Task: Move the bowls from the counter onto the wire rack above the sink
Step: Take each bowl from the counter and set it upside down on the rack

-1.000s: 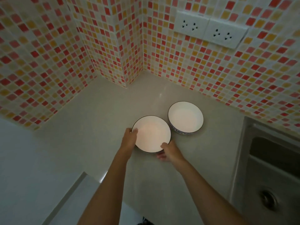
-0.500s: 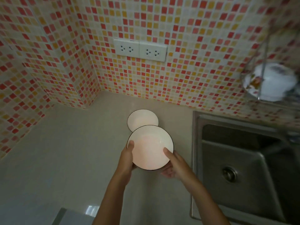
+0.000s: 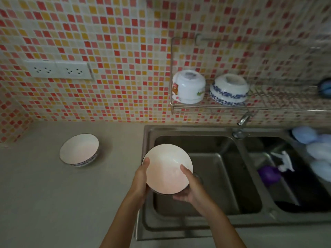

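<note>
Both hands carry one white bowl [image 3: 167, 169] over the sink's left basin [image 3: 215, 158], left hand [image 3: 141, 178] thumb on the rim, right hand [image 3: 189, 187] cupping beneath, fingers pinching it. A slip here drops it into steel. The wire rack [image 3: 250, 106] already holds two upturned bowls at its left end; knocking them seems the hazard. The second bowl [image 3: 78, 149] waits on the desk [image 3: 53, 194].

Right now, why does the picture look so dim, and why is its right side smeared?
Head view: the light is low, so the sink basins go dark while the held bowl glows pale; the right edge, past the wire rack, is motion-blurred, and the wide lens bends the wall tiles.
</note>
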A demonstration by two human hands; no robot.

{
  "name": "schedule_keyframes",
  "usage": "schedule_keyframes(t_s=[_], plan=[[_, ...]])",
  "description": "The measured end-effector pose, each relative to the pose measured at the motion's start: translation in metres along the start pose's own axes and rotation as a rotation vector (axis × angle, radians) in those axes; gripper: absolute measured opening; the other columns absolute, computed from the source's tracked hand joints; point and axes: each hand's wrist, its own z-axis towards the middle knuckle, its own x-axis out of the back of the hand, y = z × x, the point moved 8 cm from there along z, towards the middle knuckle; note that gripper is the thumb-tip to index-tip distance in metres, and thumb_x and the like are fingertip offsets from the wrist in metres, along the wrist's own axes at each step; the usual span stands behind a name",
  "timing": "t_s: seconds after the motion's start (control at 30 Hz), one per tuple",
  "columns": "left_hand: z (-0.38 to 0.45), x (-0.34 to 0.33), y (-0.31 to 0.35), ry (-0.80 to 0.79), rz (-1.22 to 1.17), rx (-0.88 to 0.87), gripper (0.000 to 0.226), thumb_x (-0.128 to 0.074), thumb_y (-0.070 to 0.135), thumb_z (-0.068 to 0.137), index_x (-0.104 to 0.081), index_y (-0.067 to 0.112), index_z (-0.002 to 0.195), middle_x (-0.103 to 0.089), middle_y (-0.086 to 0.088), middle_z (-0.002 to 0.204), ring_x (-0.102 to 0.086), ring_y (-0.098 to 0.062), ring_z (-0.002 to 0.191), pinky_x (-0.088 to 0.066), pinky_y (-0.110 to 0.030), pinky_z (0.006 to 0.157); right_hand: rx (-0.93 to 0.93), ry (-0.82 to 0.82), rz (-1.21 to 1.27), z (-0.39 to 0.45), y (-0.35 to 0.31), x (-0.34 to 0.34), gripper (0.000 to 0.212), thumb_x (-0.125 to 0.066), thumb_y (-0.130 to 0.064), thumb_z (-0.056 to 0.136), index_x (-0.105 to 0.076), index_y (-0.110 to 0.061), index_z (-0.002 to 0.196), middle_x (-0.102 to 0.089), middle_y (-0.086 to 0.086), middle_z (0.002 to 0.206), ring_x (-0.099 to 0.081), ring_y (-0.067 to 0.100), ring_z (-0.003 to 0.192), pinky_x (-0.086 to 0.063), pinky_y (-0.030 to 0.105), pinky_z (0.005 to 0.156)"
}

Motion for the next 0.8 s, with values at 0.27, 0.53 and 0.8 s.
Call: schedule_keyframes(t_s=[0.27, 0.53, 0.8], plan=[[0.008, -0.107, -0.045, -0.025, 0.053, 0.023, 0.043, -0.038, 0.052, 0.094, -0.054, 0.025, 0.123, -0.065, -0.01, 0.115, -0.061, -0.033, 0.103, -0.051, -0.054, 0.09, 0.025, -0.05, 0.0, 0.017, -0.015, 0.114, 0.049, -0.063, -0.051, 0.084, -0.046, -0.031, 0.126, -0.057, 0.0, 0.122, -0.062, 0.026, 0.107, -0.059, 0.045, 0.076], [0.004, -0.159, -0.076, 0.028, -0.045, 0.041, 0.042, -0.038, 0.049, 0.095, -0.055, 0.021, 0.122, -0.066, -0.01, 0.111, -0.062, -0.032, 0.101, -0.054, -0.048, 0.084, -0.015, -0.124, 0.165, 0.015, -0.021, 0.165, 0.035, -0.064, -0.035, 0.085, -0.054, -0.03, 0.118, -0.054, 0.009, 0.128, -0.057, 0.034, 0.113, -0.056, 0.055, 0.084], [0.007, -0.151, -0.073, 0.116, 0.271, -0.138, 0.028, -0.051, 0.033, 0.094, -0.058, 0.021, 0.118, -0.064, -0.004, 0.116, -0.061, -0.016, 0.097, -0.05, -0.028, 0.071, -0.026, -0.095, 0.211, 0.013, -0.015, 0.172, 0.031, -0.052, -0.011, 0.086, -0.054, -0.015, 0.117, -0.057, 0.016, 0.119, -0.059, 0.038, 0.102, -0.059, 0.046, 0.059]])
